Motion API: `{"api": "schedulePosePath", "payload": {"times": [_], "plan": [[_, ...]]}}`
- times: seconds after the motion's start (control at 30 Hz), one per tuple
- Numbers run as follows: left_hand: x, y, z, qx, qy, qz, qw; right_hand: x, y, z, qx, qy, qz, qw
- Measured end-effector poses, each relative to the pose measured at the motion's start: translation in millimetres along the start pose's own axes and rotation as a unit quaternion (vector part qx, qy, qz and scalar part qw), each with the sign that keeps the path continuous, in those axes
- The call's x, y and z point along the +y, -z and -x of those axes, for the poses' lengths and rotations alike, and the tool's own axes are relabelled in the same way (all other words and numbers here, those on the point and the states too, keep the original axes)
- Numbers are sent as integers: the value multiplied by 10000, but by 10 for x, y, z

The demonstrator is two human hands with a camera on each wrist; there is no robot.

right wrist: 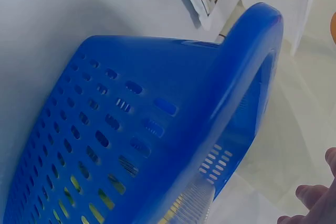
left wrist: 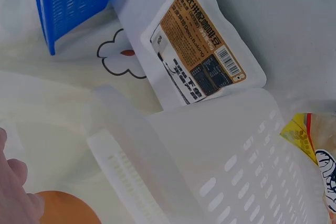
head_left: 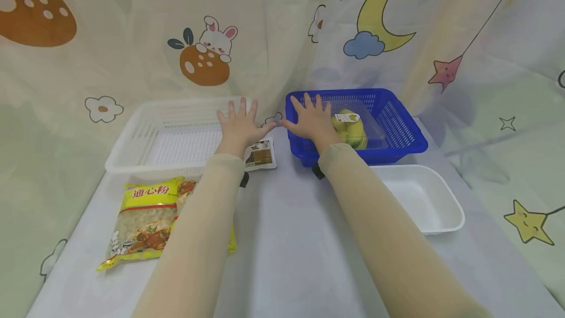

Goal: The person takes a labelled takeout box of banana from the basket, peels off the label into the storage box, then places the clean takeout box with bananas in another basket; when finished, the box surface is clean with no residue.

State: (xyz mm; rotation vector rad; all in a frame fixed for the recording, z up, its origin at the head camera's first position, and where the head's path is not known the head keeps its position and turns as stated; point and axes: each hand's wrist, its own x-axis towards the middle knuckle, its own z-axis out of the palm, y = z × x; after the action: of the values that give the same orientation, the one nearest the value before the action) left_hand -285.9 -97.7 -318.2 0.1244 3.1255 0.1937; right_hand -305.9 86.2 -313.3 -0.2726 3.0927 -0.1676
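My left hand (head_left: 240,129), fingers spread, is raised over the right end of a white perforated basket (head_left: 183,146) and holds nothing. Just beside that basket lies a flat white packet of coffee beans (head_left: 260,155) with a brown label, read more clearly in the left wrist view (left wrist: 202,45). Over the left end of a blue perforated basket (head_left: 399,124) is my right hand (head_left: 312,120), likewise spread and holding nothing. Inside the blue basket sits a clear plastic box with yellow-green fruit (head_left: 353,131) and a small label. In the right wrist view, fingertips (right wrist: 310,195) stay apart from the blue rim.
Yellow macaroni bags (head_left: 145,225) lie at the front left, partly behind my left sleeve (head_left: 198,244). A shallow white tray (head_left: 423,200) stands at the right, its left part covered by my right sleeve (head_left: 379,225). A printed curtain (head_left: 273,38) hangs behind the white table (head_left: 291,259).
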Motion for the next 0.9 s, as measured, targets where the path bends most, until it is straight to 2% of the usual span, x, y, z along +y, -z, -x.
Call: {"api": "schedulePosePath", "payload": {"times": [0.2,0.33,0.63,0.8,0.9], "plan": [[32,-9,-24,-18,-24,-11,10000,57,20,7,-5,7,-29,10000],[84,-46,-33,-21,-66,21,10000,205,54,26,4,-3,-6,10000],[392,-244,2,-356,-483,490,9970,946,251,231,-329,-481,-193,9981],[537,-289,61,-569,-734,667,9934,1352,298,387,-369,-569,-363,9970],[605,-335,88,-769,-754,957,9896,1567,285,467,-349,-588,-421,9968]]}}
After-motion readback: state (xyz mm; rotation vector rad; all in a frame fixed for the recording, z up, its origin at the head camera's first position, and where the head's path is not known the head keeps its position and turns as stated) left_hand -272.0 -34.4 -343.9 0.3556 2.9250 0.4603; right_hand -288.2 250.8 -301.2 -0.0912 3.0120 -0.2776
